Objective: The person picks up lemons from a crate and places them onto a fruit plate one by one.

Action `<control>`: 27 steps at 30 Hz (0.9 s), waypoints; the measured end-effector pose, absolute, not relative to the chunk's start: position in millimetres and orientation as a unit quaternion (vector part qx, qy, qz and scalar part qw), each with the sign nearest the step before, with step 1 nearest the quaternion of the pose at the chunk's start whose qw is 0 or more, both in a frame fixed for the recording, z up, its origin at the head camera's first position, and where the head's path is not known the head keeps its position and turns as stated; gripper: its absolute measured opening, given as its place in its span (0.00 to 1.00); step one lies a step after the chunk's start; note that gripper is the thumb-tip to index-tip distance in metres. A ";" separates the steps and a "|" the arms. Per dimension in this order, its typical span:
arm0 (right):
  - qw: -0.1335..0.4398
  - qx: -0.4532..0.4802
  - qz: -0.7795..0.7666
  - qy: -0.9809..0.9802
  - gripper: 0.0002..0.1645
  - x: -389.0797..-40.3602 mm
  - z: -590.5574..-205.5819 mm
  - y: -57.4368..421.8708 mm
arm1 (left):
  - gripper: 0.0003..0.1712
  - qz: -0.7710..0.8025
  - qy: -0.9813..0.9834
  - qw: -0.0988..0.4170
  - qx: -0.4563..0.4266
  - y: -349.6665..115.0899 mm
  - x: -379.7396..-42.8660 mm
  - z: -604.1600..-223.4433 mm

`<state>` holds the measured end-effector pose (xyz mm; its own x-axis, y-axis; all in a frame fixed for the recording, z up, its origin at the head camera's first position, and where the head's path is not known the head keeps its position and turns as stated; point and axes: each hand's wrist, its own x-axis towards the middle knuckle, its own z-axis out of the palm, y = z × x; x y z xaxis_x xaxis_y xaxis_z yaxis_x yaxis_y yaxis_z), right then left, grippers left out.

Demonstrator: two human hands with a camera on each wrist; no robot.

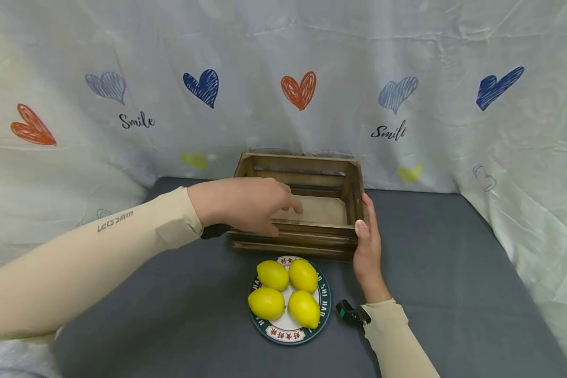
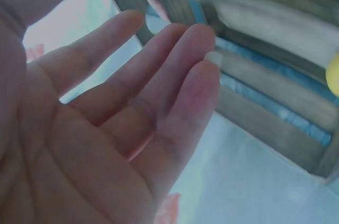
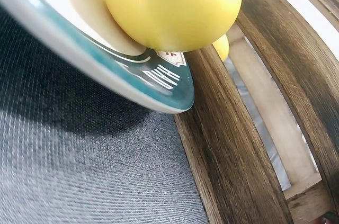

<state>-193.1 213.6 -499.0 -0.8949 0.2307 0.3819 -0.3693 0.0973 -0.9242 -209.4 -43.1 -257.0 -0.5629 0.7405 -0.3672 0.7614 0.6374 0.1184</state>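
A brown slatted wooden crate (image 1: 295, 239) stands on the dark grey cloth near the back curtain. My left hand (image 1: 252, 205) reaches over its left front rim with loosely bent fingers; in the left wrist view the palm and fingers (image 2: 185, 102) hold nothing. At the crate's right front corner my right hand (image 1: 369, 247) grips, thumb at the front and fingers along the outer side. In front of the crate lies a green-rimmed plate (image 1: 326, 299) bearing several yellow lemons (image 1: 266, 303). A bit of yellow (image 2: 333, 75) shows at the left wrist view's right edge; its kind is cut off.
A white curtain (image 1: 250, 47) printed with hearts and lettering hangs behind and at both sides. Grey cloth (image 1: 453, 273) extends to the right of the crate. A dark wrist strap (image 1: 354, 313) sits by my right sleeve.
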 end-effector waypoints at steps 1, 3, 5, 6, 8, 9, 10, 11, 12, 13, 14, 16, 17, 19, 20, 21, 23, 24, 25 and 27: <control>0.223 0.049 0.670 -0.707 0.39 -192.9 -499.4 213.7 | 0.34 -0.024 0.886 0.192 0.421 -42.7 -215.7 -256.7; 0.221 0.050 0.670 -0.707 0.39 -192.7 -500.1 213.6 | 0.33 -0.017 0.892 0.192 0.409 -41.9 -228.6 -256.8; 0.221 0.051 0.670 -0.707 0.39 -192.7 -500.5 213.4 | 0.32 -0.011 0.896 0.194 0.399 -41.0 -240.9 -258.4; 0.221 0.051 0.671 -0.706 0.39 -192.6 -500.7 213.4 | 0.32 -0.010 0.898 0.196 0.394 -40.5 -246.5 -259.3; 0.221 0.050 0.672 -0.705 0.39 -192.4 -500.7 213.5 | 0.32 -0.009 0.901 0.196 0.386 -39.1 -257.3 -262.0; 0.221 0.050 0.672 -0.705 0.39 -192.2 -500.6 213.7 | 0.31 -0.008 0.902 0.198 0.384 -38.4 -262.3 -263.5; 0.220 0.049 0.671 -0.706 0.39 -192.1 -500.3 214.0 | 0.32 -0.009 0.903 0.199 0.380 -37.4 -267.3 -265.5; 0.220 0.049 0.671 -0.707 0.40 -191.9 -499.9 214.4 | 0.31 -0.010 0.904 0.200 0.377 -36.4 -272.8 -268.0; 0.221 0.049 0.670 -0.707 0.40 -191.7 -499.5 214.9 | 0.32 -0.012 0.905 0.204 0.373 -35.0 -278.1 -270.7; 0.221 0.049 0.668 -0.709 0.40 -191.5 -499.4 215.2 | 0.32 -0.015 0.906 0.207 0.369 -34.0 -283.6 -274.1; 0.221 0.047 0.667 -0.710 0.40 -191.3 -499.3 215.6 | 0.32 -0.019 0.907 0.212 0.363 -32.6 -288.9 -277.7; 0.220 0.045 0.664 -0.713 0.39 -190.7 -499.4 216.4 | 0.33 -0.029 0.910 0.226 0.347 -29.5 -299.1 -285.3; 0.219 0.043 0.663 -0.715 0.39 -190.3 -499.4 216.7 | 0.33 -0.034 0.911 0.233 0.339 -27.7 -303.5 -288.9; 0.218 0.040 0.662 -0.716 0.39 -189.6 -500.0 217.2 | 0.35 -0.045 0.913 0.247 0.321 -23.6 -310.6 -294.8; 0.217 0.040 0.661 -0.717 0.39 -189.3 -500.2 217.2 | 0.36 -0.048 0.914 0.255 0.311 -21.5 -313.9 -297.6; 0.218 0.039 0.662 -0.717 0.39 -189.2 -500.5 217.2 | 0.36 -0.050 0.915 0.263 0.302 -19.8 -316.8 -300.1; 0.220 0.041 0.663 -0.715 0.39 -189.3 -500.3 216.6 | 0.37 -0.055 0.915 0.273 0.292 -18.2 -322.8 -305.6; 0.221 0.043 0.664 -0.713 0.39 -189.6 -500.2 216.2 | 0.37 -0.058 0.915 0.276 0.288 -18.0 -325.8 -308.7; 0.221 0.045 0.665 -0.712 0.39 -190.0 -499.9 215.5 | 0.36 -0.062 0.915 0.279 0.284 -18.3 -328.6 -312.0; 0.221 0.047 0.665 -0.712 0.39 -191.1 -499.3 214.0 | 0.32 -0.072 0.915 0.283 0.279 -20.6 -333.8 -318.8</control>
<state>-191.1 214.0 -499.3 -0.8979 0.2264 0.3775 -0.3610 0.1121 -0.9258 -333.8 -20.6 -318.8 -0.6842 0.4703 -0.5574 0.5519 0.8335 0.0256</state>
